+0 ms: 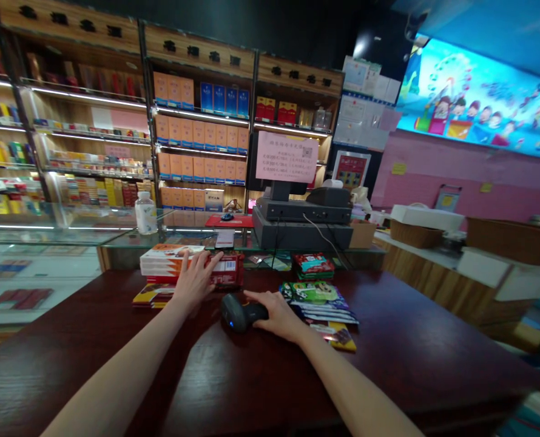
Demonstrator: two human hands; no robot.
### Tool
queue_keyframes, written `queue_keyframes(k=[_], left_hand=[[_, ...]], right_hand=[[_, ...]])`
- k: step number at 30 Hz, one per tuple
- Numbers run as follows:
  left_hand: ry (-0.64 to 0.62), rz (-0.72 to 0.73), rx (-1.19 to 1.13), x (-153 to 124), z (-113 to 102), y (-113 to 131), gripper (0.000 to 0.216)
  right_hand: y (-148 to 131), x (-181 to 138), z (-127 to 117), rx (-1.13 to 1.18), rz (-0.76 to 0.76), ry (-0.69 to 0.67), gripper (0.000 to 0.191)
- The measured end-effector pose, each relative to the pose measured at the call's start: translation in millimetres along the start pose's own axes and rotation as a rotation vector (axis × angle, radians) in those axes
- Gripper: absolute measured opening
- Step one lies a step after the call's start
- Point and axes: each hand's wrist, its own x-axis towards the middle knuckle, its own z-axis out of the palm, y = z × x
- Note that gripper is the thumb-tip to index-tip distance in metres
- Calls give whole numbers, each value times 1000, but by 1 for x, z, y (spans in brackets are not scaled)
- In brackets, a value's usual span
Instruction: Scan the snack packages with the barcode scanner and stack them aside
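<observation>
My left hand [196, 280] rests with fingers spread on a stack of red and white cartons [167, 262] at the far side of a dark red wooden counter [115, 340]. My right hand [276, 314] is wrapped round the handle of a black barcode scanner [236, 312] that lies on the counter, its blue light glowing. Just right of that hand lies a pile of green and dark packets [318, 298], with an orange packet [340, 335] in front of it. A flat yellow and red packet [151, 295] lies under the carton stack.
Behind the counter stands a black till with a screen [300, 221] on a glass case, beside a white bottle [145, 213] and a red mouse mat [229, 221]. Lit shelves of boxed goods [199, 145] fill the back wall. A wooden side counter [434, 267] runs at right.
</observation>
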Motion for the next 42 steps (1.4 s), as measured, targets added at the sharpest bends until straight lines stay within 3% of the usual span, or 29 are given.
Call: queue_keyframes(k=[3, 5, 8, 11, 13, 17, 21, 26, 31, 34, 39, 42], left_hand=[[4, 16, -27, 3, 1, 2, 80], [10, 28, -32, 4, 3, 2, 80], [21, 36, -16, 6, 6, 2, 78], [29, 50, -13, 7, 9, 3, 77], [40, 64, -27, 8, 12, 5, 77], [67, 86, -65, 11, 14, 11, 74], [70, 106, -86, 14, 13, 15, 75], [53, 35, -126, 17, 17, 12, 79], [7, -181, -272, 22, 22, 8, 89], [-90, -277, -339, 28, 21, 4, 76], [-111, -228, -332, 36, 10, -12, 32], [-81, -110, -290, 34, 5, -20, 26]], right_hand=[[-1, 0, -5, 18, 3, -25, 81], [2, 5, -9, 114, 15, -9, 74], [13, 21, -9, 394, 95, 132, 46], [30, 45, -2, 511, 264, 339, 39], [39, 62, 4, 522, 356, 394, 38], [44, 86, 15, 617, 423, 442, 42], [40, 98, 18, 772, 401, 440, 28], [37, 105, 15, 954, 417, 483, 24], [36, 113, 12, 884, 388, 579, 19], [38, 117, 12, 792, 382, 645, 18], [47, 123, 17, 657, 361, 709, 18], [53, 127, 21, 568, 380, 671, 18]])
